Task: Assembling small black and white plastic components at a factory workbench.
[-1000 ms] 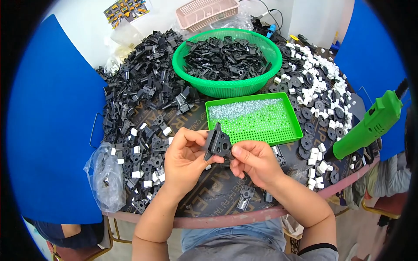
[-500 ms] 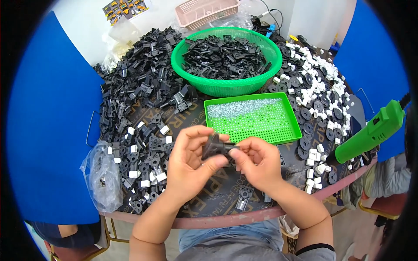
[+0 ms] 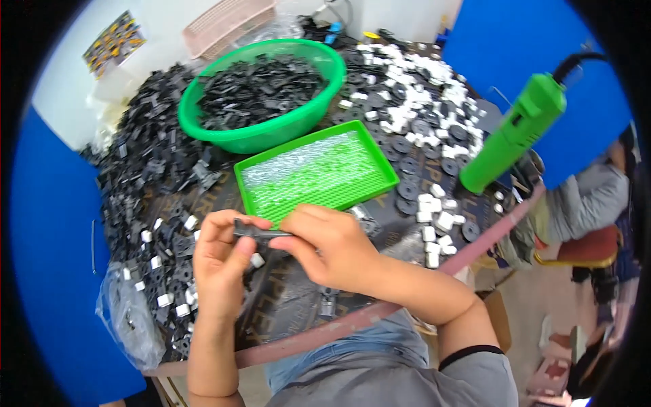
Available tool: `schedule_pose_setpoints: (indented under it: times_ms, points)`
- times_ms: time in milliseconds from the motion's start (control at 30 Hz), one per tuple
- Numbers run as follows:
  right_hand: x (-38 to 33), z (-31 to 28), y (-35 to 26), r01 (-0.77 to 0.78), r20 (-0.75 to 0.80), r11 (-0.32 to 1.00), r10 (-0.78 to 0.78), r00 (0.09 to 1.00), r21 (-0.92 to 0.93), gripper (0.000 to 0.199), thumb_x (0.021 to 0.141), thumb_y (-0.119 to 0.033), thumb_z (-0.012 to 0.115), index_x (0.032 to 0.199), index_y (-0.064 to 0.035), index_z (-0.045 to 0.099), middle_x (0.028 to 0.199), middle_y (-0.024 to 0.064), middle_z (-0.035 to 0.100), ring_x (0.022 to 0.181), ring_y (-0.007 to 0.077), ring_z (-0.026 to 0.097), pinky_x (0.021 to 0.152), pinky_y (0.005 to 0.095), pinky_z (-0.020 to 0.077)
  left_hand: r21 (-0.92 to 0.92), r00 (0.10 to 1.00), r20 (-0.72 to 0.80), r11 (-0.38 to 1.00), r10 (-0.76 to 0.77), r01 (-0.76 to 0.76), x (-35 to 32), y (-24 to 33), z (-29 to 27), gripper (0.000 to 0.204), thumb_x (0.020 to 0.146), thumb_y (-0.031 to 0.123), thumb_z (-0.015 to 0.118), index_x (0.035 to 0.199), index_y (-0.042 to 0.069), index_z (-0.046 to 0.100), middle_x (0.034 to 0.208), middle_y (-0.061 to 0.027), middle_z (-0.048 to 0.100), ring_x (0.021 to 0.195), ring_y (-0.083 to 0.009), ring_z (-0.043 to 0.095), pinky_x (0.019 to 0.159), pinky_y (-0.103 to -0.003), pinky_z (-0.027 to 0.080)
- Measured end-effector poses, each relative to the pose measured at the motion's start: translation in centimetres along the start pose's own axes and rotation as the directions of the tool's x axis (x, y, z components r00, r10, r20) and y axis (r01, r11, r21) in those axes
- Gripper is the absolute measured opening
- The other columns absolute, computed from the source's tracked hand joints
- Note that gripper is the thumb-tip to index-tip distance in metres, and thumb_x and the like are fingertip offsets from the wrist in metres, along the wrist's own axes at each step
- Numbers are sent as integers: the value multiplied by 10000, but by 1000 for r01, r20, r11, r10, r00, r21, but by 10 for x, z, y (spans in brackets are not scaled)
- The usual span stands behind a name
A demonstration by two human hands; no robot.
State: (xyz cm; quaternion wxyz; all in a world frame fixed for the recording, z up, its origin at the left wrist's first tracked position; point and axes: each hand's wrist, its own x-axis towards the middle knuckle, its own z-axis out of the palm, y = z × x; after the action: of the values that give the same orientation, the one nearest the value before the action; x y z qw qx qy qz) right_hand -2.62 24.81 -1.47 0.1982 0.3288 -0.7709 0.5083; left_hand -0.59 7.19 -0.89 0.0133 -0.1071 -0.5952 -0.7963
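Between both hands is a small black plastic part (image 3: 249, 230), with a narrow end pointing right. My left hand (image 3: 222, 261) is closed on its wider end with thumb and fingers. The fingers of my right hand (image 3: 333, 245) pinch its narrow end and partly hide it. Just beyond my hands lies a green perforated tray (image 3: 377, 159) with many small silvery screws (image 3: 305, 163). Another black part (image 3: 328, 302) rests on the table near its front edge.
Behind the tray stands a green basin (image 3: 237, 142) full of black parts. A heap of black parts (image 3: 156, 149) covers the left, near a clear plastic bag (image 3: 129, 319). White blocks (image 3: 413, 81) and black discs (image 3: 408, 186) spread right, beside a green power screwdriver (image 3: 512, 139).
The view has turned and shifted right, so the table appears tilted. My hands still hold the black part, now lying level, with my right hand drawn over its narrow end.
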Motion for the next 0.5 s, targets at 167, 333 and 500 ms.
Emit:
schedule_pose_setpoints:
  times_ms: [167,333,500]
  points:
    - [-37,-64,-22,-384,-4,650,506,863,-656,292,793,-326,660,715,-50,603,695,124,598,645,338,584,556,409,445,113,974,-39,967,-225,228,-2,0,-1,204,901,102,564,1078,38,485,1006,-85,609,876,-139,592,749,-263,482]
    - [-99,-116,1,-607,-410,331,502,762,-722,286,658,-238,786,720,-19,614,687,115,586,657,291,578,570,395,440,80,959,10,956,-285,283,-6,-5,15,164,938,153,509,1065,60,463,874,-54,597,695,-116,596,629,-242,500]
    - [-100,-106,13,-517,-360,456,389,848,-724,214,663,-119,761,741,-28,583,749,126,556,719,324,542,631,411,432,19,968,68,971,-241,240,-15,-8,24,232,879,88,591,1066,46,460,935,-70,587,759,-171,625,712,-299,546]
